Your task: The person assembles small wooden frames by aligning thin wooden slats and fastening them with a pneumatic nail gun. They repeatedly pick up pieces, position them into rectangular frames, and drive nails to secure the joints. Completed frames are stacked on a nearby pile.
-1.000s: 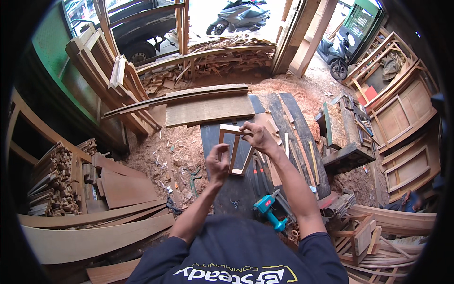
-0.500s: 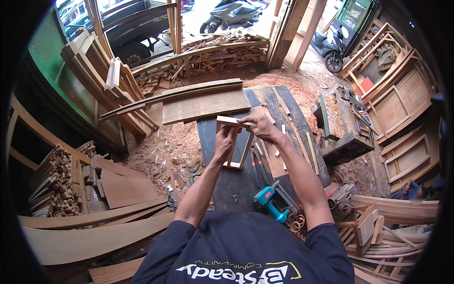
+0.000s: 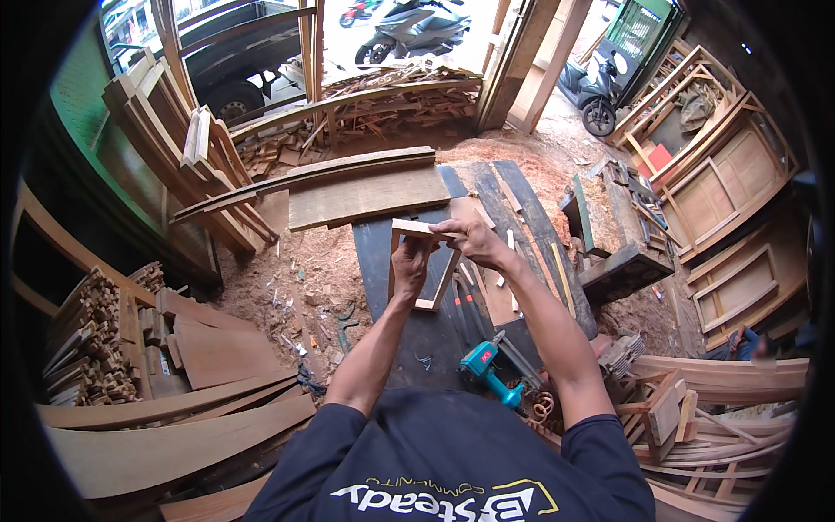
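Observation:
A small rectangular wooden frame (image 3: 425, 305) is raised in front of me over a dark workbench (image 3: 409, 352). My left hand (image 3: 412, 263) reaches up inside the frame, its fingers closed at the underside of the top bar. At that bar's right corner, my right hand (image 3: 475, 243) grips the wood with thumb and fingers. The left fingertips are partly hidden behind the bar. On the bench below lie a teal nail gun (image 3: 490, 365), a tool with dark handles and orange marks (image 3: 464, 303), and thin wood strips (image 3: 514, 287).
A wide board (image 3: 370, 196) lies across the bench's far left. Wood offcuts (image 3: 96, 348) are stacked left; door frames (image 3: 726, 183) lean right. A metal machine bed (image 3: 631, 274) stands beside the bench. Another person (image 3: 741, 344) is at the far right. Shavings (image 3: 322, 270) cover the floor.
The whole view has shifted slightly, with the surroundings sliding left. My left hand sits a little lower against the frame; both hands keep hold of it.

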Demonstrator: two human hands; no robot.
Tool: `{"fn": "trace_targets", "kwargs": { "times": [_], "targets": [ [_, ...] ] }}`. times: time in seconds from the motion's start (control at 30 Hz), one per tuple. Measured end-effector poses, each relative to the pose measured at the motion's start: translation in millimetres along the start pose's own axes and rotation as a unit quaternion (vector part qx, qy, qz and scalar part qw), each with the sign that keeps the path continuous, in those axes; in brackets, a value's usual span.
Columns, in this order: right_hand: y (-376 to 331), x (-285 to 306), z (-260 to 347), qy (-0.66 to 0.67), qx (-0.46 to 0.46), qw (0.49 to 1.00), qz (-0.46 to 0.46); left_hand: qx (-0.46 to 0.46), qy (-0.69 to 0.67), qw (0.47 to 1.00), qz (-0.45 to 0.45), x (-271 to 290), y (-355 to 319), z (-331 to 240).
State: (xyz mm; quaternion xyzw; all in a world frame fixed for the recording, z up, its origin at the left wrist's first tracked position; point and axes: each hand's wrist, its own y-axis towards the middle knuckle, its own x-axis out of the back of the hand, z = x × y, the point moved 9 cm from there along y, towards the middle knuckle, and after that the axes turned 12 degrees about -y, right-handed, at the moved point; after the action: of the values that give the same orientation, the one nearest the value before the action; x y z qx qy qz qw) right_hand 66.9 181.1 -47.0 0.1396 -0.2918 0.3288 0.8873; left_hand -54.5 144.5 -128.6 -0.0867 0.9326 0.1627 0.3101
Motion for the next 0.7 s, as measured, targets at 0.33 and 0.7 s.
{"fn": "trace_targets", "kwargs": {
  "times": [0.33, 0.7],
  "targets": [
    [0, -3, -2, 0.014, -0.01, 1.0, 0.012, 0.037, -0.008, 0.999, 0.009, -7, 0, -4],
    [-7, 3, 13, -0.028, 0.023, 0.999, -0.033, 0.068, -0.036, 0.997, 0.011, -3, 1, -4]
  ]
}}
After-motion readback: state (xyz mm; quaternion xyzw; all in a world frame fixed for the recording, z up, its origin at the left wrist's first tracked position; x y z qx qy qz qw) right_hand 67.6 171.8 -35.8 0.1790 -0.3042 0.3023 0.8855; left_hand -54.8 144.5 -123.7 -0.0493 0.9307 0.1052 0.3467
